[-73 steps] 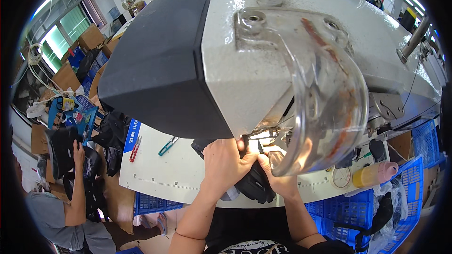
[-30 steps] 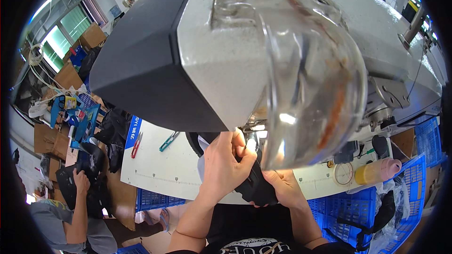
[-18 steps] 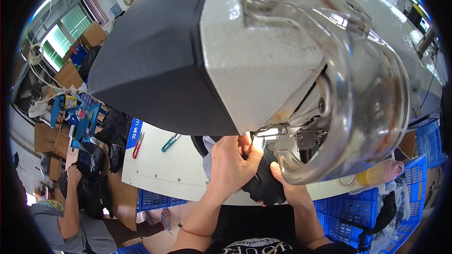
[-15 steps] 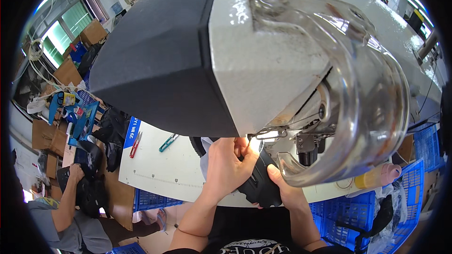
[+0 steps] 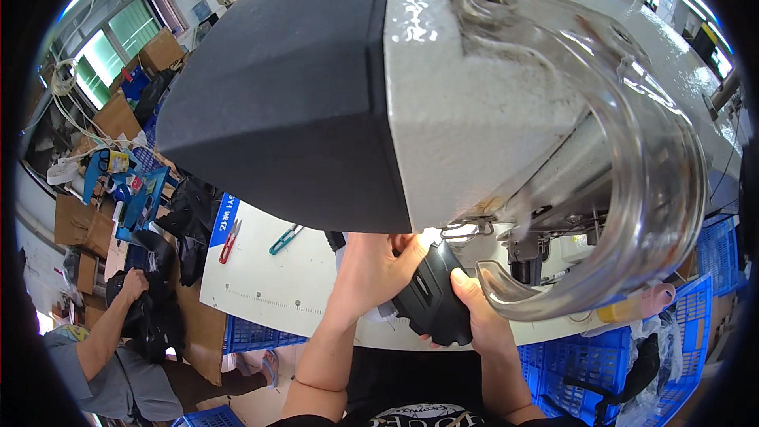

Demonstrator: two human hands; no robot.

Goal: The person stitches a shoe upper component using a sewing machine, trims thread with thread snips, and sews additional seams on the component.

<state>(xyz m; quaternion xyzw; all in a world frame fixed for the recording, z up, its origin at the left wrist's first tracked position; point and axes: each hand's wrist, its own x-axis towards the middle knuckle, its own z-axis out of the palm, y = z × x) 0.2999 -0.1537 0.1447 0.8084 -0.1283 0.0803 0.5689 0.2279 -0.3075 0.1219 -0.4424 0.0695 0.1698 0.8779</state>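
Observation:
A large sewing machine head (image 5: 411,87), grey and black, fills the upper picture, with a clear plastic guard (image 5: 632,213) curving in front of its needle area. Under it, my left hand (image 5: 371,265) and my right hand (image 5: 478,312) both grip a black fabric piece (image 5: 431,300) on the white table (image 5: 269,285). The left hand presses the piece from the left, fingers curled on its top edge. The right hand holds its right side, thumb on top. The needle itself is hidden behind the guard and the hands.
A red snipper (image 5: 230,241) and a green snipper (image 5: 285,239) lie on the white table to the left. Blue crates (image 5: 261,336) sit below the table edge. At lower left another person (image 5: 111,348) handles black fabric. Cardboard boxes and clutter stand at far left.
My head has moved closer to the machine, so it fills more of the view. Both hands stay on the black fabric piece under the machine head. The person at left shifted lower.

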